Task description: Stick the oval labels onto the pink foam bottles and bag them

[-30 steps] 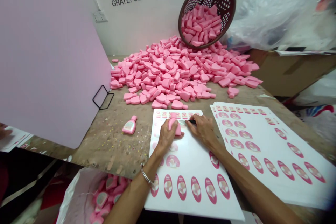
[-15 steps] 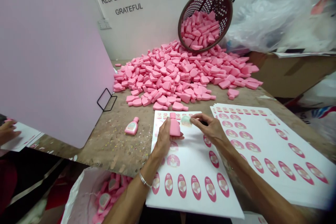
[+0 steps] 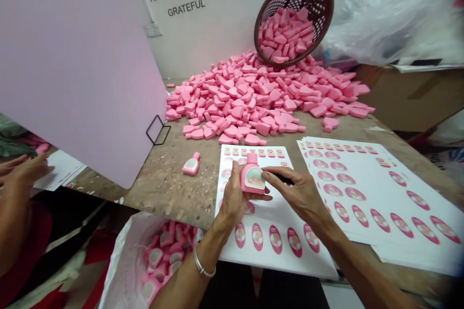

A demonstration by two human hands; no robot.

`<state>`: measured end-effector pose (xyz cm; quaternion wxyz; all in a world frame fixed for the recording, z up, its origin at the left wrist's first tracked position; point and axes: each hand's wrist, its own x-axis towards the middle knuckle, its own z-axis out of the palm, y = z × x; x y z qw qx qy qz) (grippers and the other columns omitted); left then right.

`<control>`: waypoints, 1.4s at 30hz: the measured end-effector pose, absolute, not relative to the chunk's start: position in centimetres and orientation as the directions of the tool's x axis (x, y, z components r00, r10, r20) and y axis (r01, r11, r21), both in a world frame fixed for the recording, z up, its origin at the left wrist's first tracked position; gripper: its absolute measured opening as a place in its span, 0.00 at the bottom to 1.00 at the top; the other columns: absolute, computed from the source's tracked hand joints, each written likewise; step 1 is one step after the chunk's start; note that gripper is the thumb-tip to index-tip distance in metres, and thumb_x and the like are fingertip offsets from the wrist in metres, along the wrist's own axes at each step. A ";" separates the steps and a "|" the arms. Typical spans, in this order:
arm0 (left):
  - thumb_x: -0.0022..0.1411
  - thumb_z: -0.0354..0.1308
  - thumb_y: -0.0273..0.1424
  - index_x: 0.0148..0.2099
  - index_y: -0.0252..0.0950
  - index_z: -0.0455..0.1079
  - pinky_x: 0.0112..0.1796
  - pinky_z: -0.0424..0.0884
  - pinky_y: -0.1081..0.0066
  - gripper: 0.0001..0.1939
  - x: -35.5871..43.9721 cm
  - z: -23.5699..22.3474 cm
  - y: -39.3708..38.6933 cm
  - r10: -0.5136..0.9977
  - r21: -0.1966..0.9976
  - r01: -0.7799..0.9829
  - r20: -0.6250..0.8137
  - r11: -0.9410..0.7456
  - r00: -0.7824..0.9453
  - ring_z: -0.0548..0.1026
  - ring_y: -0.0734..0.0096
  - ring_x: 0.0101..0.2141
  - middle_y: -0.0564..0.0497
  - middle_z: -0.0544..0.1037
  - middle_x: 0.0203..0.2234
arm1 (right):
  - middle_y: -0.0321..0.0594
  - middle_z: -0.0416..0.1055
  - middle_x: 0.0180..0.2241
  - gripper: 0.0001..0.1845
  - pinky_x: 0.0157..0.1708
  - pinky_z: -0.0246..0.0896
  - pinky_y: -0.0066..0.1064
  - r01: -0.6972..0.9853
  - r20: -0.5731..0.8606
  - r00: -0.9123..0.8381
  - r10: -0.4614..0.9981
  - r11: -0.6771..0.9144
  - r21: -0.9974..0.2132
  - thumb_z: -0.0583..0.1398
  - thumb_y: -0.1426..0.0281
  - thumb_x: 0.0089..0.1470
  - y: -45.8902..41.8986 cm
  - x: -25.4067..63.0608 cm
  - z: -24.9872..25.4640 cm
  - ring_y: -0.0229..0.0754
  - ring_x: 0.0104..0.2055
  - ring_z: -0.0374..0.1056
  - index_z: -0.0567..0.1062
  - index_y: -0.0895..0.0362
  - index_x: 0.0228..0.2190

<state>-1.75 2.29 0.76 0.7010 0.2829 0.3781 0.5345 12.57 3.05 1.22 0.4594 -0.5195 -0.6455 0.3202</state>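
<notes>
You've got the pink bottle (image 3: 248, 186) clamped in your left hand (image 3: 235, 198), thumb along one side, fingers reaching under and behind it. It's upright, cap up, just above the sticker sheet (image 3: 286, 210), with its front facing you. There's a pale green oval-ish label (image 3: 254, 176) on that front, and the thumb and fingertips of your right hand (image 3: 299, 190) are right at its edge. Can't tell if they're pinching it or only pressing. That same hand has a slim black object (image 3: 285, 179) tucked in its grip, mostly hidden, so no clue what it is. Your hands are close together, one on each side of the bottle. You've also got a silver bangle (image 3: 200, 263) on your left wrist.

Left of the sheet, one labelled bottle (image 3: 191, 164) lies on the worktable (image 3: 159, 181). A second stack of sticker sheets (image 3: 366, 174) sits to your right. Past all that is a huge heap of plain pink bottles (image 3: 235, 101), with a tipped brown basket (image 3: 330, 14) at the back holding more. Below the table edge, a white sack (image 3: 121, 256) has labelled ones inside. Far left, beyond the big pale panel (image 3: 79, 58), a co-worker's hands (image 3: 32, 169) are near some white sheets (image 3: 60, 166).
</notes>
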 end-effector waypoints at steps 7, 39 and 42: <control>0.64 0.43 0.54 0.42 0.33 0.73 0.33 0.78 0.61 0.30 -2.0 0.9 2.2 0.970 0.809 -0.535 -0.206 0.244 0.130 0.77 0.65 0.29 0.46 0.77 0.30 | 0.39 0.79 0.33 0.13 0.35 0.69 0.36 0.410 0.291 -0.011 0.957 0.270 -0.871 0.63 0.57 0.49 2.8 12.0 1.5 0.45 0.34 0.74 0.81 0.52 0.32; 0.54 0.64 0.36 0.47 0.36 0.66 0.32 0.77 0.66 0.20 -5.0 1.0 0.7 0.929 0.928 -0.256 -0.181 0.269 0.321 0.76 0.67 0.32 0.48 0.75 0.34 | 0.45 0.74 0.45 0.29 0.40 0.67 0.36 0.586 0.202 -0.117 0.972 0.232 -0.776 0.60 0.52 0.49 8.4 13.6 -1.5 0.46 0.44 0.71 0.71 0.54 0.49; 0.60 0.56 0.44 0.39 0.36 0.69 0.30 0.74 0.68 0.16 -8.9 -0.7 1.7 0.988 0.989 0.010 -0.148 0.149 -0.054 0.75 0.69 0.26 0.48 0.77 0.32 | 0.44 0.77 0.38 0.24 0.35 0.65 0.34 0.738 0.203 -0.040 0.978 0.166 -0.654 0.60 0.53 0.50 13.8 15.5 -2.8 0.45 0.37 0.72 0.75 0.56 0.42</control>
